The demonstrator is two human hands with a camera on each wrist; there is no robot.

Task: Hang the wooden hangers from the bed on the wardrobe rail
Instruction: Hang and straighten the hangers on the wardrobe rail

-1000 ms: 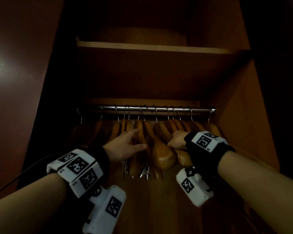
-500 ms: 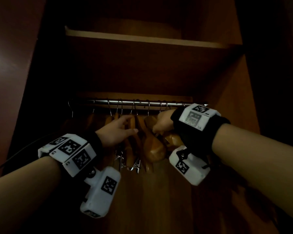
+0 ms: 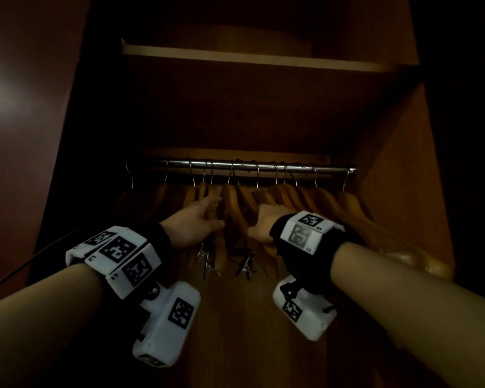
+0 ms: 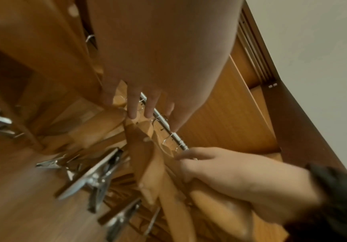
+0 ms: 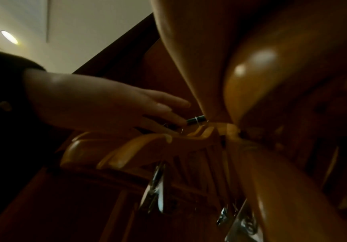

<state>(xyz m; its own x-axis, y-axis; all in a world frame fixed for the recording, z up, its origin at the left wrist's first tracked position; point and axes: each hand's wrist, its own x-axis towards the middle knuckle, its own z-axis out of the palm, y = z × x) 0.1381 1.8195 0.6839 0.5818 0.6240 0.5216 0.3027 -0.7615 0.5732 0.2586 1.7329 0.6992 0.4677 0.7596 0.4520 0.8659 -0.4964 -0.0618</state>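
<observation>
Several wooden hangers (image 3: 314, 200) hang by wire hooks on the metal rail (image 3: 235, 164) inside the wardrobe. My left hand (image 3: 217, 214) reaches among the hangers left of centre. Its fingers (image 4: 132, 104) are straight and touch the hanger tops just under the rail (image 4: 176, 139). My right hand (image 3: 261, 218) is just to the right of it, and grips the shoulder of a wooden hanger (image 4: 154, 173) that hangs in the row. In the right wrist view the left hand (image 5: 116, 108) lies over the pale hangers (image 5: 127, 152), and my own right fingers are hidden.
Metal trouser clips (image 3: 245, 264) dangle below the hangers between my hands. A wooden shelf (image 3: 249, 58) runs above the rail. The wardrobe's side wall (image 3: 403, 177) closes the right, and a dark door panel (image 3: 25, 135) stands at the left.
Half a second ago my right hand was up at the rail; it has since dropped to the hangers' shoulders. The left hand has stayed among the hangers, fingers straight.
</observation>
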